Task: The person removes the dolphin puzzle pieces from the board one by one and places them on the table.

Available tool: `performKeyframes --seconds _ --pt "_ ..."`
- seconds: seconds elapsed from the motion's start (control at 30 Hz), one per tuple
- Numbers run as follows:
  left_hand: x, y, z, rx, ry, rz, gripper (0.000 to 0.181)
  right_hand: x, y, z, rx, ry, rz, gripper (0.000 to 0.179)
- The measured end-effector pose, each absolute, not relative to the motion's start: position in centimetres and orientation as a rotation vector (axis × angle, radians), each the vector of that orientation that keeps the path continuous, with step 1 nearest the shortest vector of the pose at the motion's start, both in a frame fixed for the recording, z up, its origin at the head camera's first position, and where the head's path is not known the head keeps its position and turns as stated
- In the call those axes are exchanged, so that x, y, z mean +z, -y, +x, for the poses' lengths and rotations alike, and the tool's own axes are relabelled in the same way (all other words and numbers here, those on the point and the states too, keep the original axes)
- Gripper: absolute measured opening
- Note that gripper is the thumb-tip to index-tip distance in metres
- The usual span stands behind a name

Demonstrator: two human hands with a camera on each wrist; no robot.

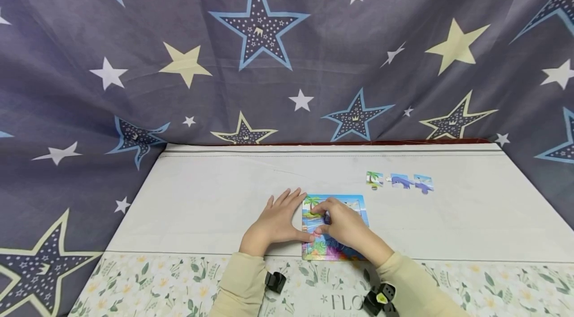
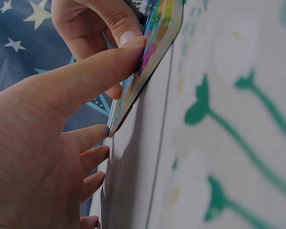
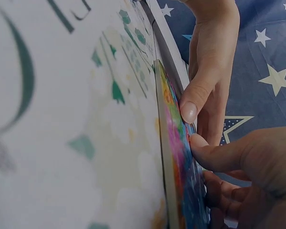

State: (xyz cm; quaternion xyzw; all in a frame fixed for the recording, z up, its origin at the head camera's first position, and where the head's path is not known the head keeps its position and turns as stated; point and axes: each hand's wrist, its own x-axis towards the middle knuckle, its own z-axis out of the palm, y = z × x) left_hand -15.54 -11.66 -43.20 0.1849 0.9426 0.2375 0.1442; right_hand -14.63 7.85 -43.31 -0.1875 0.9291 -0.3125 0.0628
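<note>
A colourful jigsaw puzzle in a flat tray (image 1: 362, 206), with a printed beach and sea scene, lies near the front of the white table. My left hand (image 1: 277, 222) is spread beside its left edge, fingers straight and thumb resting on the tray's lower left. Over the middle of the puzzle, my right hand (image 1: 343, 222) bends down with thumb and forefinger set apart around a puzzle piece, which the hand mostly hides. In the right wrist view, the right thumb (image 3: 212, 152) touches the picture surface close to the left thumb (image 3: 193, 105).
Three loose pieces lie at the back right of the table: a palm tree piece (image 1: 374, 178) and two blue dolphin pieces, one on the left (image 1: 400, 181) and one on the right (image 1: 423, 183). A flowered strip (image 1: 179, 277) covers the front. A star-patterned curtain (image 1: 287, 82) hangs behind.
</note>
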Motion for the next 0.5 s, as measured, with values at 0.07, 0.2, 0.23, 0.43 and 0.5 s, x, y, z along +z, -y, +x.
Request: performKeyframes --seconds 0.07,0.2,0.23,0.43,0.5 --pt "-43.24 11.63 -15.58 0.678 -2.719 0.531 0.107 -43.30 -7.85 -14.68 -0.942 -2.807 -0.550 0.035" --pt "-43.29 11.57 -15.66 0.674 -2.720 0.534 0.108 -43.22 -7.83 -14.69 -0.926 -2.813 -0.544 0.034" --pt "-43.32 11.57 -15.68 0.675 -2.720 0.534 0.108 -43.20 -7.82 -14.68 -0.926 -2.811 -0.541 0.034" --pt "-43.10 11.60 -15.64 0.677 -2.717 0.526 0.107 -43.17 -7.75 -14.65 -0.936 -2.801 -0.551 0.031" --pt "-43.08 11.61 -15.59 0.674 -2.718 0.526 0.107 -43.20 -7.73 -14.66 -0.945 -2.798 -0.547 0.030"
